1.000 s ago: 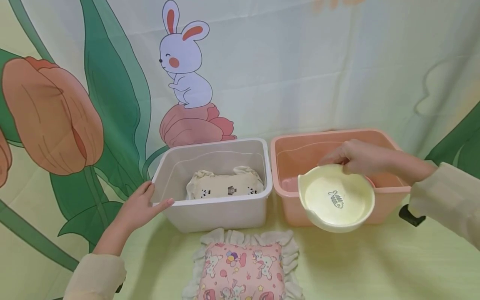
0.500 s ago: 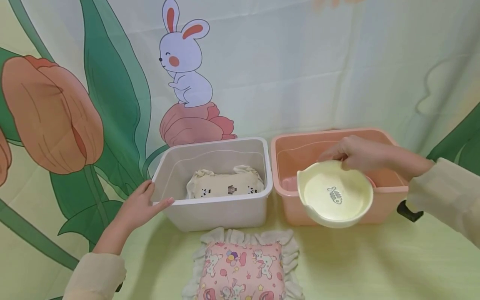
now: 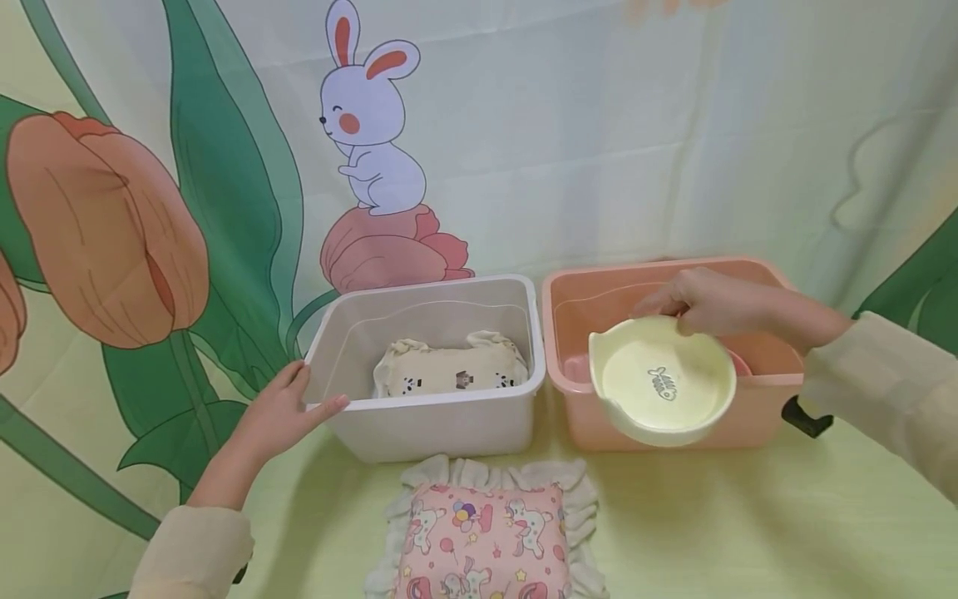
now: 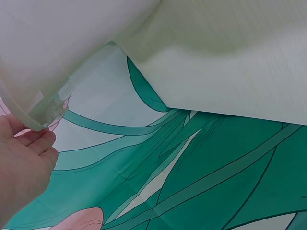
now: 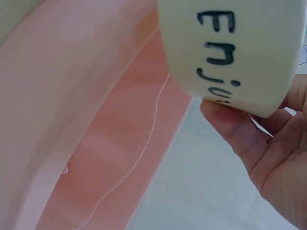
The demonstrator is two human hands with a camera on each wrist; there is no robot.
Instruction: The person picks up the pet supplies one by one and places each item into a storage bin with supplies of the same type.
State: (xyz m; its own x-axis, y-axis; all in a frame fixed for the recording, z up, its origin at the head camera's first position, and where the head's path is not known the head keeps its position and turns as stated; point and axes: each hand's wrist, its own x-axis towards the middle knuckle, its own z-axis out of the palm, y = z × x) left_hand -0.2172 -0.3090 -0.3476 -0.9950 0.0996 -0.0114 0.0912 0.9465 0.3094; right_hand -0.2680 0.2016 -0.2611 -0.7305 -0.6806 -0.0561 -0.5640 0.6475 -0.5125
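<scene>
My right hand [image 3: 711, 304] pinches the upper rim of a pale yellow pet bowl [image 3: 636, 391], tilted so its inside and a fishbone print show. It is held over the front edge of a peach plastic bin [image 3: 599, 416]. Lettering beginning "Enj" runs along the outside of the bowl [image 5: 225, 52] in the right wrist view, with my thumb against its edge. On the left, my left hand [image 3: 277, 416] holds the front left rim corner of a white bin [image 3: 449, 433], and its fingers curl at that corner in the left wrist view. A ruffled cream cushion [image 3: 441, 366] lies in the white bin.
A pink ruffled cushion [image 3: 486, 532] with unicorn prints lies on the pale green surface [image 3: 711, 524] in front of the bins. Something pink [image 3: 576, 366] is partly visible inside the peach bin. Behind stands a cloth backdrop [image 3: 599, 150] printed with a rabbit and tulips.
My right hand has shifted slightly left and up in the head view with the pet bowl. The left hand stays at the white bin's corner.
</scene>
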